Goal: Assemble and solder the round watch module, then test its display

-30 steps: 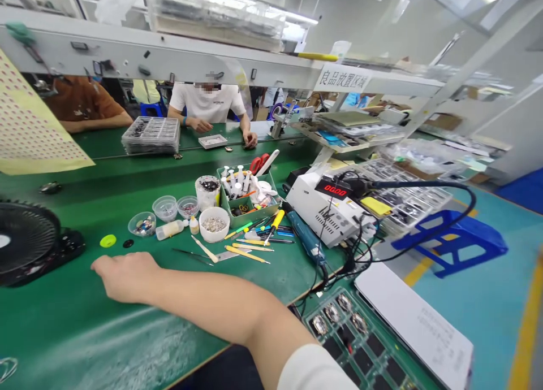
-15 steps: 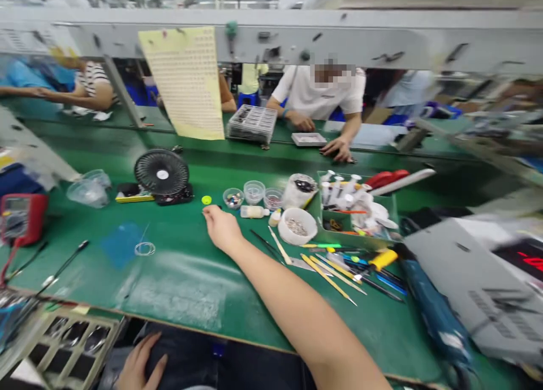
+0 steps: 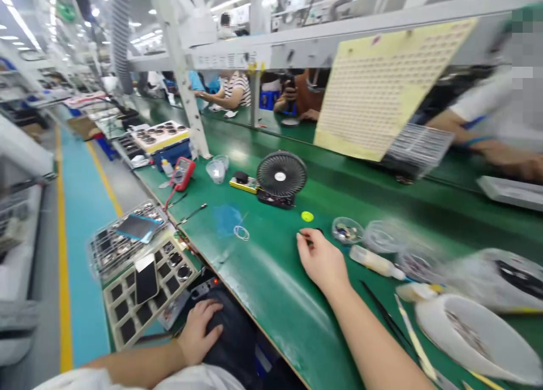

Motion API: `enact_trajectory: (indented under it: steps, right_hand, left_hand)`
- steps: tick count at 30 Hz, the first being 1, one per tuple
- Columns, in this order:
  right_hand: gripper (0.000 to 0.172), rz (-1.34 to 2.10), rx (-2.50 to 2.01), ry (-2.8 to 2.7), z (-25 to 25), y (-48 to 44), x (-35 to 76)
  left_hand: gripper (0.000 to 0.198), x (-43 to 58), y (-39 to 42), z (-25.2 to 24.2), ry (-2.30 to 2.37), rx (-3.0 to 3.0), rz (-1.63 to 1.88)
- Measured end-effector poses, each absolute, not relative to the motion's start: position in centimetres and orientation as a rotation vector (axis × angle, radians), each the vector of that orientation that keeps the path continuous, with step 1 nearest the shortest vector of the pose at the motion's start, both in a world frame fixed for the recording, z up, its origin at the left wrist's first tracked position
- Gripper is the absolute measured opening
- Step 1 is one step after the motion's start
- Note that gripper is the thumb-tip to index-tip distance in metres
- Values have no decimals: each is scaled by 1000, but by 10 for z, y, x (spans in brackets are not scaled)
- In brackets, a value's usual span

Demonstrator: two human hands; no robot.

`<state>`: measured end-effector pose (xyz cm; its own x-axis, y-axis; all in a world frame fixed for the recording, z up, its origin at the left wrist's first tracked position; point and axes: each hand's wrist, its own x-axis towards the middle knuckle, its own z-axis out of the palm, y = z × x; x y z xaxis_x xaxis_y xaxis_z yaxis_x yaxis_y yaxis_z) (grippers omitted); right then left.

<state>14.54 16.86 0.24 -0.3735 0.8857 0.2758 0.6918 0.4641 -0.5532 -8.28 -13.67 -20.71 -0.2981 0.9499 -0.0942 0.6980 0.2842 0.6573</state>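
My right hand (image 3: pixel 324 263) rests on the green bench (image 3: pixel 271 282), its fingers curled together. Whatever they hold, if anything, is too small or hidden to make out. Just beyond the fingertips lies a yellow-green cap (image 3: pixel 307 216). To the right of that hand stand a clear cup of small parts (image 3: pixel 348 230) and a small bottle (image 3: pixel 375 261) lying on its side. Below the bench edge, my left hand (image 3: pixel 199 330) lies on my thigh, fingers loosely stretched and holding nothing. Left of it is a tray (image 3: pixel 159 305) with a dark phone-like panel (image 3: pixel 146 280) on top.
A black fan (image 3: pixel 281 176) stands at mid-bench, with a red multimeter (image 3: pixel 182 174) farther left. A blue film (image 3: pixel 227 219) and a coil of thin wire (image 3: pixel 241 233) lie nearer. At the right are a white bowl (image 3: pixel 432 316) and tweezers. People sit across the bench.
The view has swung left, bringing the aisle and trays into sight. My right hand still rests near the yellow-green cap, and my left hand remains on my thigh.
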Motion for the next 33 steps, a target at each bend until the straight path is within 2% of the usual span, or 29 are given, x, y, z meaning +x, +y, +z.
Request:
enact_trajectory:
  steps: [15,20,29,33]
  right_hand:
    - [37,525,-1376,-2102,0,180,141]
    - [32,585,-1467,-2098,6,176,134]
    - [27,611,-1514,-2091,14,173,127]
    - [29,585,-1508,-2131,13,175,128]
  left_hand:
    - [46,-94,-134,-194,2004,1434,732]
    - [48,-115,-153,-197,2019,1341,755]
    - [39,-188,-185,-182,2427,1097,692]
    - [49,-232,-181,-174,2747,811,627]
